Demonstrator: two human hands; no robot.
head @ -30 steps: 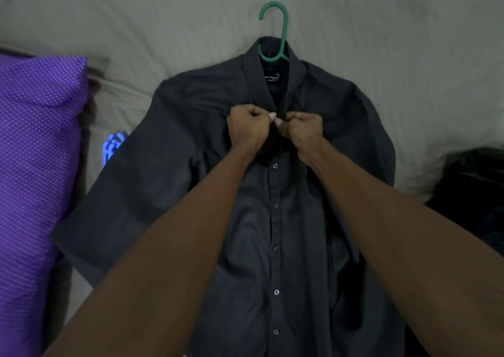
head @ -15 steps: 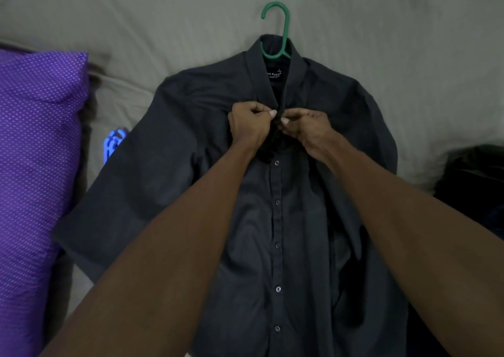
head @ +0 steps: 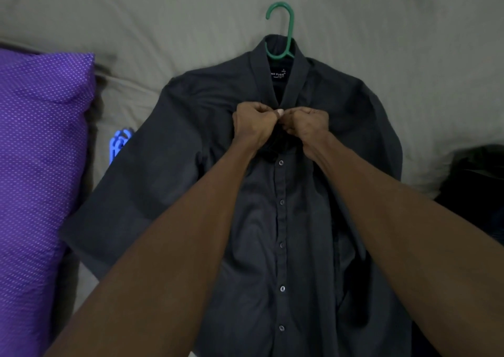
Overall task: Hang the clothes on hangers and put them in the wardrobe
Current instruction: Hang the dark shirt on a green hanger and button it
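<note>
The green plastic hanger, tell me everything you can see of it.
The green plastic hanger shows only its open hook and neck; the rest is hidden inside the dark button-up shirt. It lies flat on the grey bedsheet, hook pointing away from the person, neck emerging through the collar above the label. Neither hand touches its visible part.

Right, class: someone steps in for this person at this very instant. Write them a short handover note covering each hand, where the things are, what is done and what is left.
Left hand and right hand: both pinch the placket of the dark shirt just below the collar, apparently at the top button.
The shirt lies flat on the grey bedsheet, front up, with the green hanger inside and its hook sticking out past the collar.
Done: hanger in, lower buttons look fastened.
Left: finish the top button, lift by the hook, take it to the wardrobe, which is not in view.
</note>
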